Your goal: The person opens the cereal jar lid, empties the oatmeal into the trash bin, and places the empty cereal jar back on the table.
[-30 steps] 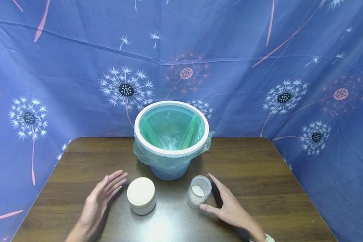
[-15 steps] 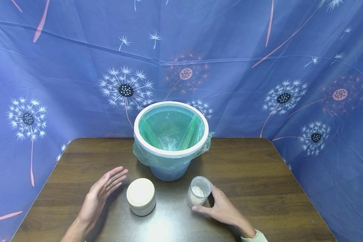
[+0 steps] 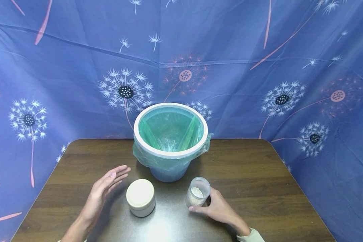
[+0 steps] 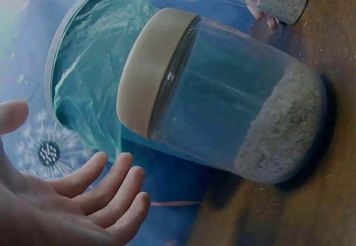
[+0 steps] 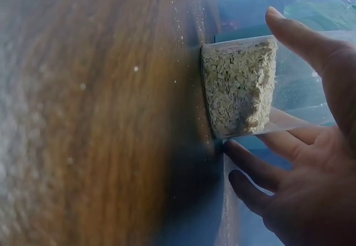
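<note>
A clear cup (image 3: 201, 183) partly filled with pale flakes, like oats, stands upright on the table. My right hand (image 3: 219, 209) holds it from the right, thumb at the front and fingers behind. In the right wrist view the flakes (image 5: 239, 87) fill its lower part, and the fingers lie along its side. Left of the cup is a clear jar (image 4: 217, 84) with a cream lid (image 3: 140, 193) on it; similar flakes lie in its bottom. My left hand (image 3: 98, 193) hovers left of the jar, palm facing it, fingers extended and holding nothing.
A bin (image 3: 169, 172) with a white rim and a green plastic liner (image 3: 169, 131) stands behind the jar and the cup. The brown wooden table (image 3: 254, 174) carries small pale specks. A blue dandelion-print cloth (image 3: 230, 84) hangs behind the table.
My right hand has moved left onto the cup, and its fingers and thumb have closed around it. The left hand has shifted slightly forward beside the jar. Cup and jar stay in place.
</note>
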`<state>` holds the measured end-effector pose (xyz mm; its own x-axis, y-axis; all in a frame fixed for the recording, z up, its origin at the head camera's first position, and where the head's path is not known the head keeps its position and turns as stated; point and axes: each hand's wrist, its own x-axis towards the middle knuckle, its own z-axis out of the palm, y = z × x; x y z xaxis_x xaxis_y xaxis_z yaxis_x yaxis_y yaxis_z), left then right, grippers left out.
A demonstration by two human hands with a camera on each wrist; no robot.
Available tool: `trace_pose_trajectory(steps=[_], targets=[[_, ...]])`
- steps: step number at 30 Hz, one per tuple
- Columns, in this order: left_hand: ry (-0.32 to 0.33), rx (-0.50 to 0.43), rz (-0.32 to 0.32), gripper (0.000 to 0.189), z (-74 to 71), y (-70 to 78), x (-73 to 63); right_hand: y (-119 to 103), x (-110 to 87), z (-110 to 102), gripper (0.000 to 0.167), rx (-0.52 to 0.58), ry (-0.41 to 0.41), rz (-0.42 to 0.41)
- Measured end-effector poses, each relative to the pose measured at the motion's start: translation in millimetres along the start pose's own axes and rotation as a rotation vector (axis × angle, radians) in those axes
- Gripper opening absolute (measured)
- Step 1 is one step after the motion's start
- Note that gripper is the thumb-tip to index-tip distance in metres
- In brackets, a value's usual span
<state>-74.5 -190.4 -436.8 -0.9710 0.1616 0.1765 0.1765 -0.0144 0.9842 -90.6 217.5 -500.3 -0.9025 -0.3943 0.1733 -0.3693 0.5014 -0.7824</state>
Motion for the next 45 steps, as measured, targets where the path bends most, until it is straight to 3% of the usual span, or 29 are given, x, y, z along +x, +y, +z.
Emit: trace_pose_trajectory(steps=[4,13,23,29,45], targets=[[0.029,0.110,0.004,0.040,10.1,8.9,0.0,0.4,1.1,1.4,0.068,-0.001,0.011,-0.014],[0.007,0.334,0.011,0.037,31.1,18.8,2.1,2.6,0.8,3.8,0.067,-0.015,0.036,0.024],[0.107,0.565,0.245,0.049,54.4,19.0,1.0,4.3,2.1,8.0,0.062,-0.020,0.080,0.021],[0.117,0.732,0.258,0.055,70.0,17.7,0.7,-0.2,5.2,5.7,0.057,0.037,0.158,0.057],[0.038,0.899,0.382,0.059,92.4,9.6,5.3,-10.3,3.1,3.1,0.055,0.012,0.163,-0.010]])
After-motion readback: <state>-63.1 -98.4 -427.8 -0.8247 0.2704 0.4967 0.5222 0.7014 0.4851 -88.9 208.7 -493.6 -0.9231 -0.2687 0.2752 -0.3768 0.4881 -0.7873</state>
